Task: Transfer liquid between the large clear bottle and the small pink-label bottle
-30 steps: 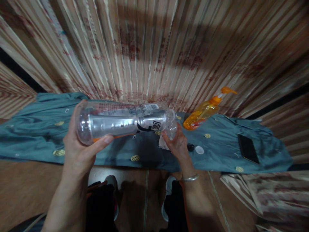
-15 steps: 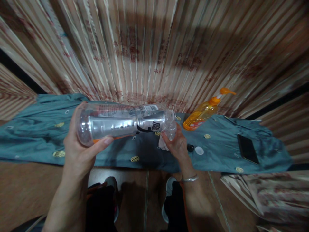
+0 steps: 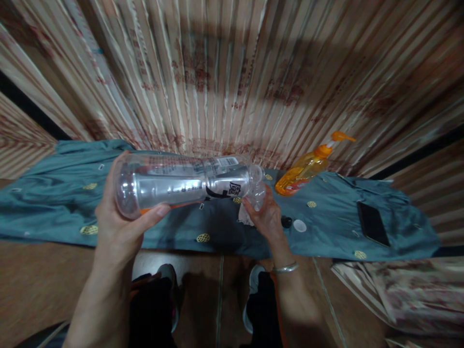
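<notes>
A large clear plastic bottle [image 3: 181, 186] with a silver label lies nearly sideways in the air above the cloth, its neck toward the right. My left hand [image 3: 126, 212] is wrapped round its base, thumb along the near side. At the neck end, my right hand [image 3: 266, 212] grips a small clear plastic container [image 3: 256, 194], touching or just below the bottle's mouth; its exact shape is hard to make out. Under the right hand a pale crumpled piece [image 3: 245, 216] shows in part. Just right of that wrist lie a black cap [image 3: 286, 222] and a white round lid [image 3: 299, 225].
A pump bottle [image 3: 302, 171] with orange liquid stands on the green patterned cloth [image 3: 217, 244] beyond my right hand. A black phone [image 3: 372, 223] lies at the right. Behind the cloth hangs a pleated striped curtain [image 3: 224, 72]. My feet are on the tiled floor [image 3: 203, 299].
</notes>
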Motion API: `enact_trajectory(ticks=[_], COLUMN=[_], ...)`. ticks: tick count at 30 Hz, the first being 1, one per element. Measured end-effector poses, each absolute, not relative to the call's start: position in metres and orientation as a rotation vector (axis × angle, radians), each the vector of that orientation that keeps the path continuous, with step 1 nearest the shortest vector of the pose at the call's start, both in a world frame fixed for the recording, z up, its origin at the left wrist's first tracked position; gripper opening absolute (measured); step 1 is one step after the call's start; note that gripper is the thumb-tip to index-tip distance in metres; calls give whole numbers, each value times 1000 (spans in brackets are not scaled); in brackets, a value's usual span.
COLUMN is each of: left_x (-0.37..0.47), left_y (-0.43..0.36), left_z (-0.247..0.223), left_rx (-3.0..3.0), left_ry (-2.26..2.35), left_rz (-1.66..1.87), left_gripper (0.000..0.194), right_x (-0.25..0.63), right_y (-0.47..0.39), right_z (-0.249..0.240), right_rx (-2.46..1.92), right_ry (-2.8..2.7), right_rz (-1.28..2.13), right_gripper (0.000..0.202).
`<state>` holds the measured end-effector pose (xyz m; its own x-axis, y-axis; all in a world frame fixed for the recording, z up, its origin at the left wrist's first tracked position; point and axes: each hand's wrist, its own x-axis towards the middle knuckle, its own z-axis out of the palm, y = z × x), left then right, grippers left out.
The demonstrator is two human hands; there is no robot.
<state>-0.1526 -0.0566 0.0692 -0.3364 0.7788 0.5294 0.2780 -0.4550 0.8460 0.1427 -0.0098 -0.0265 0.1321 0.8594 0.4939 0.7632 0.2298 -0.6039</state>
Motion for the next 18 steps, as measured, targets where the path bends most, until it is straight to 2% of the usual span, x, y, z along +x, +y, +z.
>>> enact_trajectory(ticks=[13, 18], left_x=[-156, -156], left_y=[-57, -58], left_z=[67, 68], left_rx=[1616, 1613], left_ry=[1384, 1398], left_rz=[1840, 1836], left_gripper=[107, 107], right_x=[144, 142], right_y=[-9, -10], right_z=[-28, -26], right_rx=[-1527, -1539], right_ry=[-1661, -1641], right_rz=[121, 134], right_gripper=[66, 71])
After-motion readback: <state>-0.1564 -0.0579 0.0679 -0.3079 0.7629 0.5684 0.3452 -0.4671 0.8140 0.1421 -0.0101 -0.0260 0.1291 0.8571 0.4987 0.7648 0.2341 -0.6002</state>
